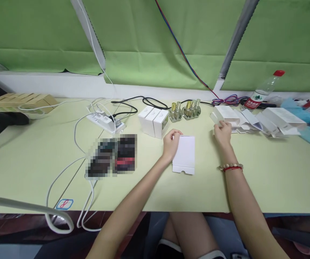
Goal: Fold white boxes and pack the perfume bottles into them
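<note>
My left hand is closed at the upper left edge of a white cardboard piece, which has a flap with a small notch at its near end. The curled fingers hide the grip itself. To the right, my right hand has its fingers pinched at the open end of a white carton, the leftmost of a row of white cartons. Between and behind the hands stand several small glass bottles, some with gold tops. White boxes stand upright beside my left hand.
A power strip with cables lies at left, near two blurred-out dark items. Brown boxes sit at the far left. A red-capped water bottle stands behind the cartons. White cable loops hang over the table's front edge.
</note>
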